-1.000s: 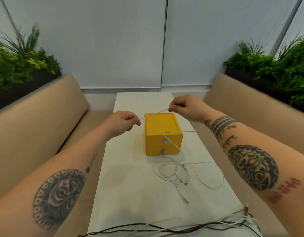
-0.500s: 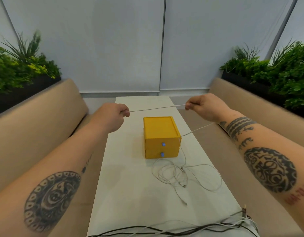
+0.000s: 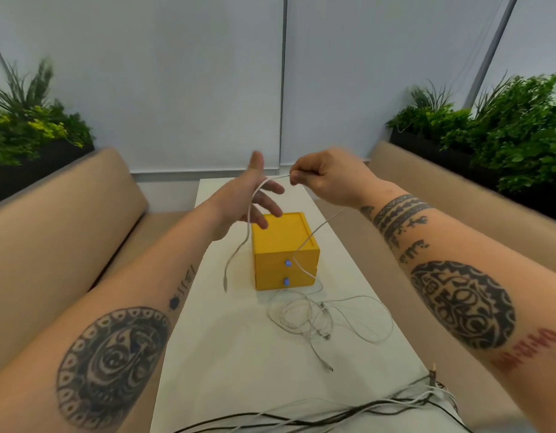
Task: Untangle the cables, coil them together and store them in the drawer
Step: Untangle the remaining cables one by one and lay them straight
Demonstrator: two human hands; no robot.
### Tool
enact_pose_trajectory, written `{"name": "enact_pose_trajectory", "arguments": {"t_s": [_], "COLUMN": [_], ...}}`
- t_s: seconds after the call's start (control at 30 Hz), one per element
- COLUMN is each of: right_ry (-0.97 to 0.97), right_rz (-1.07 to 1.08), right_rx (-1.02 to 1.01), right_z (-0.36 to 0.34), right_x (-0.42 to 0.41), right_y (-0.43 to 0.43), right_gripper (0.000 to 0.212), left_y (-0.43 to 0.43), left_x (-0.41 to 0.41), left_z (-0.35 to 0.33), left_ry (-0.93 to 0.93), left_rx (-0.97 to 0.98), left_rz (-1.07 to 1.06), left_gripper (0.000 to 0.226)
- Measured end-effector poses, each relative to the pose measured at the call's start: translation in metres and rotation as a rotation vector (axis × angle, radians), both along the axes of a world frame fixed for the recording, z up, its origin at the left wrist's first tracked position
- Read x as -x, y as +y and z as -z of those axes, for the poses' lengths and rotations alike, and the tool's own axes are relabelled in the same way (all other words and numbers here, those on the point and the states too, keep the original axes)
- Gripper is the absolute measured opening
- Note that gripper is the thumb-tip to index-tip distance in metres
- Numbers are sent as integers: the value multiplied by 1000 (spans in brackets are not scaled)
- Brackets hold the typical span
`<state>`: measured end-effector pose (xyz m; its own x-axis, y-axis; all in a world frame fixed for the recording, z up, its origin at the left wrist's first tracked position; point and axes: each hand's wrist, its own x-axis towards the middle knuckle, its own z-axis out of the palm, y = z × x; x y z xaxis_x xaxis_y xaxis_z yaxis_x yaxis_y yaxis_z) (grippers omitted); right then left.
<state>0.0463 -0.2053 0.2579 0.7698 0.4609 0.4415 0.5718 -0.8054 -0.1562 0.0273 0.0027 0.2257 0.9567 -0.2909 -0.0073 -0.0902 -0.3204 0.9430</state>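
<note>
Our right hand (image 3: 328,179) pinches a thin white cable (image 3: 226,281) between thumb and fingertips, raised above the yellow drawer box (image 3: 283,237). Our left hand (image 3: 255,196) is spread wide and grips nothing. The cable arcs across its fingers, but we cannot tell whether it rests on them. From there one end hangs free, its plug dangling just left of the box. The other run drops past the box front into the tangle of white cables (image 3: 314,317) lying on the table (image 3: 208,354). A second bundle of dark and white cables (image 3: 333,414) lies along the near edge.

We judge the cable very light and limp. It sags under its own weight and will hold no shape unless we wrap it. The jacket looks smooth, so a light pinch may let it slide, which helps when we draw it through the fingers to find knots. We would hold it on the cord a little back from the plug and not pull on the plug itself, since that joint is the weak spot. Hard tugs could tighten the tangle.

Both drawers are shut, each with a small blue knob (image 3: 288,263). We see no brand or label on the box or cables. Red marks on our right forearm look like digits, too blurred to read.
</note>
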Motion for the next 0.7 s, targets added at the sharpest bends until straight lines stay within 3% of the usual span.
{"name": "enact_pose_trajectory", "arguments": {"t_s": [0.07,0.1,0.17,0.23,0.47,0.57,0.7], "right_ry": [-38,-49,-59,-24,148,175,190], "right_rz": [-16,-18,-15,0,50,121,156], "right_rx": [48,67,104,121,-135,-193,-296], "right_z": [-5,-6,-8,-8,5,18,34], "right_x": [4,6,8,9,2,-4,-6], "right_y": [6,8,9,7,-32,-53,-63], "right_gripper": [22,22,26,29,31,28,27], "left_y": [-4,-6,-9,-9,20,37,51], "left_x": [-1,-1,-3,-6,-21,-26,-27], "left_z": [-7,-8,-6,-5,-3,11,34], "left_ry": [108,98,-27,-159,-406,-407,-316], "left_rx": [221,235,105,-15,16,69,-30], "left_rz": [57,59,13,-64,-376,-473,-438], "left_gripper": [86,75,45,31,33,33,32]}}
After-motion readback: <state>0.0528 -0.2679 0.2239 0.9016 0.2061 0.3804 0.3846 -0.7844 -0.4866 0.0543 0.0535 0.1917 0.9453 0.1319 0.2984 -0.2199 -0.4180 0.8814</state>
